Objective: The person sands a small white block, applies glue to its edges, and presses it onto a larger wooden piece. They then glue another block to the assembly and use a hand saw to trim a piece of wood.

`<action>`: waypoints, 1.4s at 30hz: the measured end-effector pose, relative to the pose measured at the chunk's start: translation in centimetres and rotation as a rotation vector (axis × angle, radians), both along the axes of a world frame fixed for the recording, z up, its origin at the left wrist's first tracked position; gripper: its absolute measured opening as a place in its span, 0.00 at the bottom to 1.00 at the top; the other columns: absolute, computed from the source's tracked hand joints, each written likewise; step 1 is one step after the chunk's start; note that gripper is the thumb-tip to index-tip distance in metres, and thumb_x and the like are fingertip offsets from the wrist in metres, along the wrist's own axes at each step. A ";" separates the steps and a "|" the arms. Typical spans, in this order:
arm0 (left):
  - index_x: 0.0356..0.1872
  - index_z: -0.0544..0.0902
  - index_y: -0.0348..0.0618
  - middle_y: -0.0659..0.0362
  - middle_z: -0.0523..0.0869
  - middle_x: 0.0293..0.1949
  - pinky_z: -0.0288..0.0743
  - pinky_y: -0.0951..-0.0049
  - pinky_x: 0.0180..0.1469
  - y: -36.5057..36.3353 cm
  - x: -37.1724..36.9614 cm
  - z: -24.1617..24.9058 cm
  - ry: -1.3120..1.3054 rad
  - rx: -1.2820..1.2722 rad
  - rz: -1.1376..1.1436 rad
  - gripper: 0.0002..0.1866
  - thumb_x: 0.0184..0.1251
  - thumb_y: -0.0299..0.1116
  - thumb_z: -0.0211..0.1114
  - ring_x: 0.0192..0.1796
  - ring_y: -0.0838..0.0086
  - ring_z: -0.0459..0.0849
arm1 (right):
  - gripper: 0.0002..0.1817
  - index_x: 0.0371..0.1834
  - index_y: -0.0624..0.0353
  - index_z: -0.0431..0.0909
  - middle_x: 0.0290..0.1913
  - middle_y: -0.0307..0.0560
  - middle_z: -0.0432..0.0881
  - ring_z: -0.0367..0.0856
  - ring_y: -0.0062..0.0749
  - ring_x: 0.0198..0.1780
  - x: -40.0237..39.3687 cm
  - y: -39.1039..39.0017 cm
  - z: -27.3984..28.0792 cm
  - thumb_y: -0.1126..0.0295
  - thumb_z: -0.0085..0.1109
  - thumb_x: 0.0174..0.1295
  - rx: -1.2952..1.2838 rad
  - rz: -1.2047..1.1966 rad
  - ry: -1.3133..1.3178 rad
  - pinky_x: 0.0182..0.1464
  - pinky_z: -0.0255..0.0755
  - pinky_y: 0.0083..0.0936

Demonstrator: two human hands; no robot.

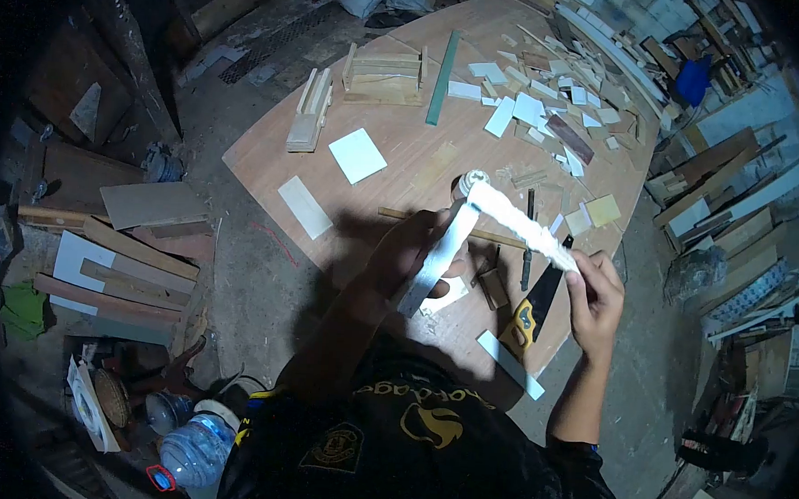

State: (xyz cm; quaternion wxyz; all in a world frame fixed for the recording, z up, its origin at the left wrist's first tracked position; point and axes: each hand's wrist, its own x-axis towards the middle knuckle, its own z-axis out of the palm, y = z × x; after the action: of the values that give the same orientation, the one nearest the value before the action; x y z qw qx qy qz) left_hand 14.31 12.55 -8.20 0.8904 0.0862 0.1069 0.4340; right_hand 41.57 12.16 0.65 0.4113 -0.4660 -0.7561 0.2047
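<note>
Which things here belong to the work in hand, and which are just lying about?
In the work:
pale board, in the left hand
ragged white strip, pinched by the right hand

Apparently lying about:
yellow-handled saw
green strip
white square
large plastic bottle

This is a woodworking workshop: a large wooden table (404, 159) carries a yellow-handled handsaw (529, 318) and a heap of wood offcuts (561, 95), while boards (127, 267) lie on the bare, dusty floor (263, 269) and more planks (735, 231) are stacked along the right side.
</note>
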 end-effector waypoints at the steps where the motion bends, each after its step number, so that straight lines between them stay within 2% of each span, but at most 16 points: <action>1: 0.45 0.74 0.42 0.59 0.71 0.26 0.58 0.77 0.18 0.1 -0.1 0.1 -0.066 0.012 -0.031 0.19 0.71 0.50 0.56 0.23 0.76 0.67 | 0.12 0.45 0.68 0.83 0.27 0.43 0.72 0.69 0.25 0.28 0.0 -0.3 0.1 0.77 0.63 0.57 0.000 0.004 -0.001 0.30 0.62 0.21; 5: 0.44 0.74 0.43 0.61 0.70 0.24 0.58 0.77 0.18 -0.3 0.0 2.3 0.120 -0.125 0.053 0.18 0.70 0.49 0.58 0.21 0.76 0.66 | 0.13 0.43 0.67 0.84 0.27 0.42 0.71 0.70 0.25 0.28 -0.1 -0.9 0.6 0.76 0.65 0.54 -0.012 0.153 -0.046 0.30 0.62 0.21; 8: 0.43 0.74 0.44 0.61 0.69 0.22 0.57 0.78 0.17 -0.1 0.1 2.0 0.070 -0.049 0.022 0.17 0.70 0.48 0.59 0.19 0.77 0.64 | 0.13 0.45 0.66 0.84 0.27 0.41 0.71 0.69 0.24 0.27 -0.1 -0.3 -0.4 0.76 0.65 0.56 -0.036 0.075 -0.114 0.29 0.61 0.21; 13: 0.44 0.72 0.44 0.61 0.69 0.26 0.56 0.80 0.18 -0.5 0.5 2.4 0.271 -0.039 0.144 0.14 0.72 0.44 0.57 0.24 0.78 0.65 | 0.13 0.48 0.66 0.83 0.27 0.41 0.71 0.68 0.21 0.27 0.3 0.5 -0.9 0.76 0.62 0.59 0.000 -0.072 -0.102 0.28 0.60 0.19; 17: 0.45 0.71 0.43 0.61 0.70 0.29 0.57 0.81 0.19 -0.4 0.1 0.7 0.125 0.083 0.111 0.13 0.74 0.43 0.53 0.27 0.78 0.65 | 0.13 0.47 0.66 0.83 0.27 0.41 0.71 0.68 0.21 0.28 0.6 -0.2 -0.7 0.76 0.63 0.58 -0.014 0.038 0.042 0.28 0.60 0.19; 19: 0.41 0.77 0.47 0.66 0.73 0.24 0.74 0.79 0.15 -0.3 0.2 1.7 0.231 -0.055 0.111 0.15 0.70 0.48 0.56 0.20 0.79 0.77 | 0.13 0.47 0.65 0.83 0.27 0.41 0.70 0.68 0.22 0.27 0.4 -0.3 -0.4 0.76 0.63 0.57 -0.038 0.107 -0.096 0.28 0.60 0.19; 20: 0.41 0.77 0.47 0.66 0.73 0.24 0.74 0.79 0.15 -0.1 0.2 1.4 0.231 -0.055 0.103 0.15 0.70 0.48 0.56 0.20 0.79 0.77 | 0.13 0.46 0.65 0.83 0.27 0.42 0.70 0.68 0.22 0.27 0.5 0.1 -0.9 0.76 0.63 0.57 0.017 0.102 -0.099 0.28 0.60 0.19; 24: 0.37 0.77 0.48 0.67 0.72 0.22 0.64 0.82 0.11 0.5 0.6 1.7 0.073 0.006 -0.010 0.14 0.70 0.48 0.55 0.19 0.81 0.72 | 0.11 0.46 0.69 0.81 0.28 0.41 0.69 0.67 0.24 0.30 0.3 0.4 -0.4 0.79 0.60 0.61 -0.061 -0.103 -0.107 0.31 0.61 0.21; 26: 0.35 0.77 0.48 0.67 0.71 0.22 0.60 0.82 0.11 0.4 0.7 2.9 0.017 0.028 -0.034 0.14 0.70 0.48 0.55 0.18 0.82 0.70 | 0.12 0.46 0.68 0.82 0.28 0.41 0.70 0.68 0.24 0.29 1.0 0.6 -1.0 0.77 0.61 0.60 -0.018 -0.087 -0.049 0.30 0.60 0.21; 28: 0.33 0.75 0.49 0.67 0.69 0.21 0.52 0.83 0.12 0.0 0.9 3.8 0.382 -0.147 0.138 0.13 0.70 0.46 0.55 0.17 0.82 0.63 | 0.12 0.45 0.66 0.83 0.27 0.40 0.71 0.68 0.23 0.27 1.4 0.4 -1.5 0.75 0.63 0.58 0.070 -0.026 0.013 0.28 0.60 0.21; 29: 0.33 0.75 0.49 0.67 0.69 0.21 0.52 0.83 0.12 0.2 0.8 3.2 0.382 -0.151 0.139 0.13 0.70 0.46 0.55 0.17 0.82 0.63 | 0.12 0.45 0.66 0.83 0.27 0.41 0.71 0.69 0.23 0.28 1.3 0.2 -1.2 0.76 0.63 0.58 0.074 0.037 -0.010 0.28 0.61 0.21; 31: 0.34 0.75 0.49 0.66 0.68 0.20 0.53 0.82 0.12 0.8 0.6 1.6 -0.006 -0.036 0.004 0.13 0.70 0.46 0.55 0.17 0.81 0.62 | 0.12 0.45 0.67 0.83 0.27 0.41 0.71 0.69 0.22 0.28 1.0 0.0 -0.7 0.75 0.63 0.58 -0.010 0.063 -0.076 0.28 0.61 0.21; 37: 0.36 0.76 0.50 0.67 0.68 0.20 0.54 0.81 0.12 1.6 0.6 2.0 0.007 0.000 -0.052 0.13 0.70 0.47 0.54 0.17 0.81 0.63 | 0.12 0.47 0.66 0.83 0.27 0.39 0.69 0.68 0.22 0.29 1.5 2.1 -2.6 0.74 0.63 0.61 -0.069 -0.164 -0.064 0.31 0.61 0.19; 38: 0.36 0.76 0.50 0.67 0.68 0.20 0.54 0.81 0.12 2.0 0.4 1.5 0.007 -0.005 -0.048 0.13 0.70 0.47 0.54 0.17 0.81 0.63 | 0.13 0.49 0.69 0.81 0.29 0.39 0.70 0.68 0.22 0.32 1.6 2.4 -3.0 0.73 0.60 0.64 -0.128 -0.143 0.016 0.34 0.62 0.20; 41: 0.38 0.76 0.49 0.65 0.71 0.21 0.60 0.79 0.14 3.5 -0.2 -1.4 0.109 -0.043 0.008 0.14 0.70 0.48 0.55 0.19 0.80 0.69 | 0.12 0.48 0.65 0.83 0.27 0.37 0.68 0.66 0.20 0.31 1.9 4.4 -5.5 0.73 0.62 0.63 -0.177 -0.137 0.032 0.32 0.61 0.20; 42: 0.40 0.77 0.49 0.65 0.72 0.22 0.65 0.77 0.16 4.1 -0.4 -2.1 0.390 -0.020 0.064 0.14 0.70 0.48 0.55 0.21 0.79 0.73 | 0.12 0.49 0.63 0.83 0.26 0.39 0.68 0.66 0.21 0.29 2.0 5.3 -6.6 0.72 0.62 0.63 -0.173 -0.145 0.003 0.31 0.61 0.21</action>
State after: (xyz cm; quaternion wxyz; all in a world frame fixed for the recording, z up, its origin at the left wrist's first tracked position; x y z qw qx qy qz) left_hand 13.93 16.62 -10.32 0.8393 0.1564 0.2844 0.4361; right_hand 43.61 17.49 -5.97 0.3844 -0.5530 -0.6993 0.2395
